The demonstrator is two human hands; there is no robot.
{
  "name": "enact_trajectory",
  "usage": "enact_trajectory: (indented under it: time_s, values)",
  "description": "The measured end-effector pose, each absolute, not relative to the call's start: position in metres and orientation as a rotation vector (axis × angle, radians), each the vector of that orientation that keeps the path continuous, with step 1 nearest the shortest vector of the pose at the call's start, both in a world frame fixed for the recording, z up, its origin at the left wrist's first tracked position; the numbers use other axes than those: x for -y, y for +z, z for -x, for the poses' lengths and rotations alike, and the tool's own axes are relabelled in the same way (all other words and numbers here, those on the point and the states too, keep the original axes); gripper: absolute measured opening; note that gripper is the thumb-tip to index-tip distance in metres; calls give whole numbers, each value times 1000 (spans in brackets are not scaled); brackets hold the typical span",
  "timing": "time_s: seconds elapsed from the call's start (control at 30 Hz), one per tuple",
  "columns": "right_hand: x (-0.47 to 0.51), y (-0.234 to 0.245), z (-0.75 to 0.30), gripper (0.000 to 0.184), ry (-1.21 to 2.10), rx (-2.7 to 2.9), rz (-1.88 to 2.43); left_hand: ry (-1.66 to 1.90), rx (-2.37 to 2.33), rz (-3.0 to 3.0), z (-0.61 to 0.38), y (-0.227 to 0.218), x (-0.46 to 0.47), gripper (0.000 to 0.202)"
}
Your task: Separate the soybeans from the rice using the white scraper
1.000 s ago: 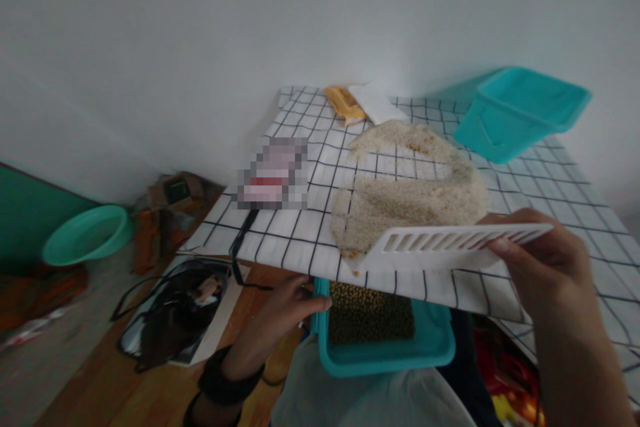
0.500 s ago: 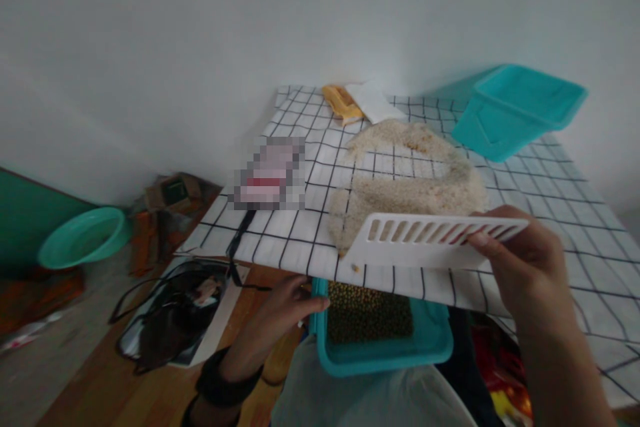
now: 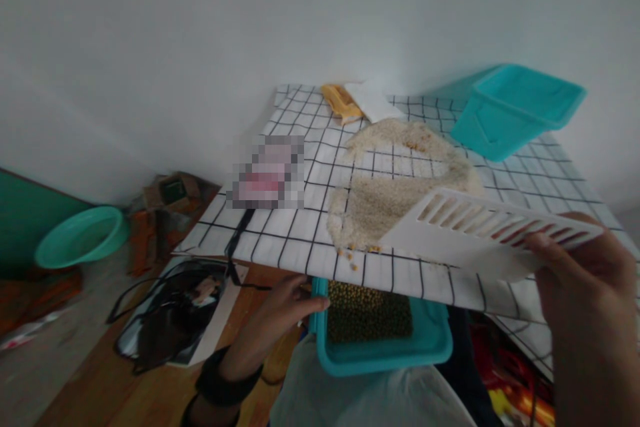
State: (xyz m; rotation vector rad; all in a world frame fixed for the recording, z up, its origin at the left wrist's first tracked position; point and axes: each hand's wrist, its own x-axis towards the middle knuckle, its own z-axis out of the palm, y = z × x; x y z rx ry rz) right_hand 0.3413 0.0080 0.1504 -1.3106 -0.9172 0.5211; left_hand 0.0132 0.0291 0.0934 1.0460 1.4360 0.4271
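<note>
In my right hand [image 3: 590, 273] is a white slotted plastic panel [image 3: 450, 243], pinched at its right end and held on edge, tilted, over the near part of the table. Behind it spreads a ring of pale, coarse grain [image 3: 383, 203], with a few yellow kernels [image 3: 351, 257] near the cloth's front edge. My left hand [image 3: 290, 303] grips the left rim of a teal plastic bin [image 3: 385, 365] at my lap, below the table edge. Small round grains [image 3: 370, 313], yellowish and dark green, lie inside it.
A checked cloth [image 3: 320, 207] covers the table. A second teal bin [image 3: 493, 123] stands tilted at the back right, and yellow and white packets [image 3: 343, 103] lie at the back. A pixelated object [image 3: 270, 173] with a black strap lies left. A green basin [image 3: 83, 237] is on the floor.
My right hand has moved the slotted panel to the right and tilted it, uncovering several yellow kernels by the table edge. My left hand and the bin at my lap have stayed put.
</note>
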Motion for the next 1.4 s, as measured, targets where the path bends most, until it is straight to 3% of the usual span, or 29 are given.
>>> enact_trajectory:
  time_s: [1.4]
  values:
    - [18, 146, -331, 29, 727, 866, 1568, 526, -1417, -934, -17, 96, -28, 19]
